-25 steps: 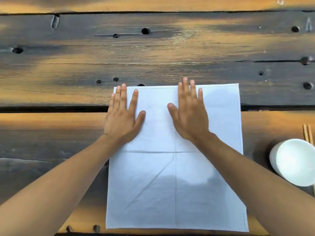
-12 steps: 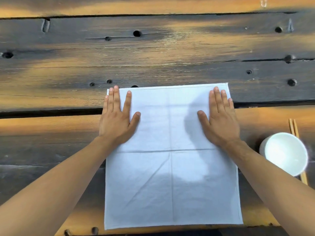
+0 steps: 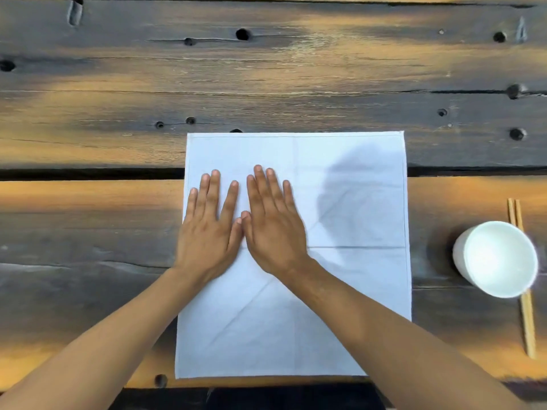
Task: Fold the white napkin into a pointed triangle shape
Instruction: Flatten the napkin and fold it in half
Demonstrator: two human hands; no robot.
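The white napkin (image 3: 349, 179) lies spread out flat as a square on the wooden table, with crease lines across its middle and along a diagonal. My left hand (image 3: 208, 229) rests palm down on the napkin's left half, fingers apart. My right hand (image 3: 273, 226) lies palm down right beside it, thumbs touching, near the napkin's centre. Both hands press flat and hold nothing. My right forearm covers part of the napkin's lower right area.
A white bowl (image 3: 497, 258) stands on the table to the right of the napkin, with a pair of wooden chopsticks (image 3: 525, 306) lying partly under it. The plank table (image 3: 266, 69) has a dark gap running across and several knot holes.
My right hand has slid left from the napkin's right side to the centre, next to my left hand. Both hands sit a little lower on the cloth. The view has shifted slightly.
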